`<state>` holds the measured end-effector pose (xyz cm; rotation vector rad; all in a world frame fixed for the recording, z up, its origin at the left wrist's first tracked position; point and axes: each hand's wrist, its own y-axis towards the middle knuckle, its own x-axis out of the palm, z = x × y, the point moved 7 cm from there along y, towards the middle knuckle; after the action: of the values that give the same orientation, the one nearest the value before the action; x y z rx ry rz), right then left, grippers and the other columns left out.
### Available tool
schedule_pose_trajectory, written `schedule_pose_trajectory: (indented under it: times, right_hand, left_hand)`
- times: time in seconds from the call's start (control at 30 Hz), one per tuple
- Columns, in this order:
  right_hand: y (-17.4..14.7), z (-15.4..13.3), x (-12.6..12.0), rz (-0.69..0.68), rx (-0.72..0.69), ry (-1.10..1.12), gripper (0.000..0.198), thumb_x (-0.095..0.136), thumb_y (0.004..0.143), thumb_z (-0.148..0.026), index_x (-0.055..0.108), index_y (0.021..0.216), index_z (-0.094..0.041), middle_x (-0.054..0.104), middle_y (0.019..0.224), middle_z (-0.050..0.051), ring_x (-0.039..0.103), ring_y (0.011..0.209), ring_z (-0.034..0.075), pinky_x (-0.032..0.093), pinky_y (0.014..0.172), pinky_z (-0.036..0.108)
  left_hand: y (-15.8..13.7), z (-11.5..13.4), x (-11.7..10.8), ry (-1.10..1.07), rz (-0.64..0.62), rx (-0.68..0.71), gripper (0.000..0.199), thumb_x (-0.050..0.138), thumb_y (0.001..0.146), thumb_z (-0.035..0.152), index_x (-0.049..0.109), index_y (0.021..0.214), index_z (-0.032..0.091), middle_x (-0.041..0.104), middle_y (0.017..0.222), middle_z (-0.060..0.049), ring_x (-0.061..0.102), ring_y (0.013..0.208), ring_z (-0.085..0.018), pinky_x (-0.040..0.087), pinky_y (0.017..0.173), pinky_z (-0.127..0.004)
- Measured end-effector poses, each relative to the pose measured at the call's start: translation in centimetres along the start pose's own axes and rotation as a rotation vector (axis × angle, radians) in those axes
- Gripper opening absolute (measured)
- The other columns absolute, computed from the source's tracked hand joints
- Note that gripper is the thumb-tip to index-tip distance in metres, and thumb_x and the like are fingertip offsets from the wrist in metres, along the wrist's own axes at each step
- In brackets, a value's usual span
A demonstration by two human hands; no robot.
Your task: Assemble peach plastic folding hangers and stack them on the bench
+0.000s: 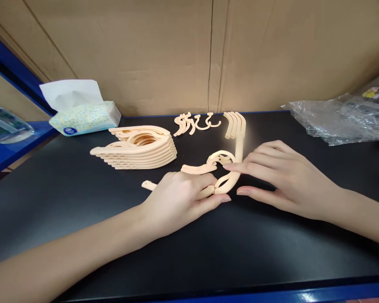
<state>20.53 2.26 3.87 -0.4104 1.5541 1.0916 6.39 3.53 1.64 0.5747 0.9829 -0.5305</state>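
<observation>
On the black tabletop lies a cream plastic folding hanger (232, 184), its curved middle in front of me. My left hand (180, 198) is closed round one arm of it, and that arm's end sticks out past the knuckles. With fingers spread, my right hand (274, 174) rests its index fingertip on the hanger's ring; the thumb is held apart from it. Behind the ring a loose curved arm (197, 169) lies close by. Several more loose arms (235, 124) sit side by side at the back, near the hanger's far end. Loose hanger hooks (204, 122) lie left of those.
A neat stack of cream hanger pieces (139, 149) stands left of centre. Behind it is a tissue pack (88, 118) with one tissue pulled up. Crumpled clear plastic (337, 118) covers the back right. Brown cardboard (151, 54) walls the rear, and a blue frame (15, 63) borders the left.
</observation>
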Motion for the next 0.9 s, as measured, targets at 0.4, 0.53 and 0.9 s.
schedule_pose_trajectory:
  times: [0.4,0.53,0.9]
  right_hand:
    - [0.0,0.6,-0.2,0.011,0.089,0.006,0.028,0.048,0.097,-0.039,0.065,0.095,-0.017,0.067,0.086,0.006,0.059,0.081,0.019,0.04,0.077,0.034]
    - [0.0,1.2,-0.1,0.003,0.133,-0.085,0.021,0.049,0.096,-0.031,0.061,0.085,-0.017,0.064,0.081,0.004,0.057,0.076,0.018,0.038,0.072,0.032]
    - [-0.5,2.9,0.2,-0.016,0.219,-0.289,0.021,0.042,0.088,-0.008,0.061,0.089,-0.018,0.061,0.079,0.004,0.051,0.071,0.02,0.039,0.068,0.033]
  left_hand:
    - [-0.4,1.7,-0.2,0.093,0.045,0.27,0.024,0.06,0.093,0.039,0.066,0.087,0.017,0.068,0.075,0.001,0.059,0.069,-0.012,0.041,0.063,-0.022]
    - [-0.6,2.1,-0.2,0.175,0.07,0.32,0.022,0.058,0.094,0.038,0.068,0.091,0.018,0.07,0.082,-0.001,0.059,0.079,-0.015,0.045,0.071,-0.025]
    - [-0.3,1.6,-0.4,0.268,0.138,0.309,0.018,0.052,0.097,0.027,0.068,0.104,0.021,0.067,0.095,0.0,0.056,0.089,-0.015,0.045,0.071,-0.024]
